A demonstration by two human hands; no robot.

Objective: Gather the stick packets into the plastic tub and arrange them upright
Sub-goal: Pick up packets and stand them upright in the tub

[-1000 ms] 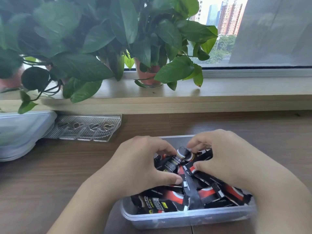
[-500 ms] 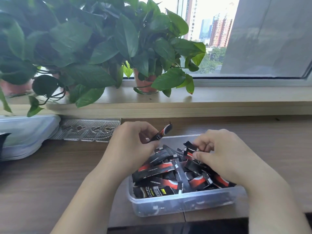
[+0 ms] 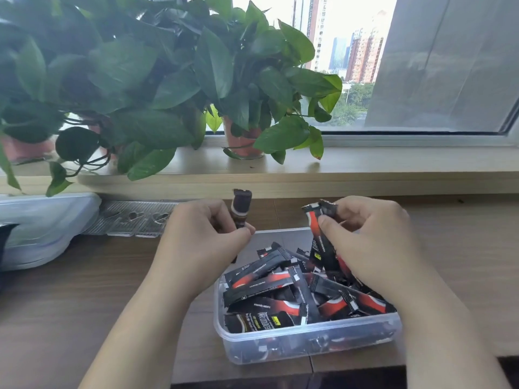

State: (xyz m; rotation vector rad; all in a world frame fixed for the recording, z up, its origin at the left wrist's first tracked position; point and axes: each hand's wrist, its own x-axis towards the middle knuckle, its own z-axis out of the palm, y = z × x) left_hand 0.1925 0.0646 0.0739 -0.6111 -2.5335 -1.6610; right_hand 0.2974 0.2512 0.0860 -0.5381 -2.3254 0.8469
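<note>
Here a brown wooden surface [image 3: 84, 304] carries the clear plastic tub [image 3: 309, 341]. Well left of the tub sits a white container [image 3: 42, 228], then a clear heart-moulded tray [image 3: 132, 220]. Behind the tub, leafy potted plants [image 3: 168, 80] stand on a windowsill [image 3: 393, 167] below a window [image 3: 351, 51]. Above the tub's left edge the left hand [image 3: 202, 242] pinches one dark packet [image 3: 241, 209] upright. Inside the tub, black-and-red stick packets [image 3: 280, 290] lie jumbled flat. Over its right part the right hand [image 3: 370, 242] grips tilted packets [image 3: 317, 231].

One wide-angle view, worn on the person's head, faces forward and down. It sits close above the left hand [image 3: 202, 237], right hand [image 3: 373, 242] and tub [image 3: 309, 343] on the table [image 3: 84, 304], reaching the sill [image 3: 393, 167] and window [image 3: 351, 51] beyond.
</note>
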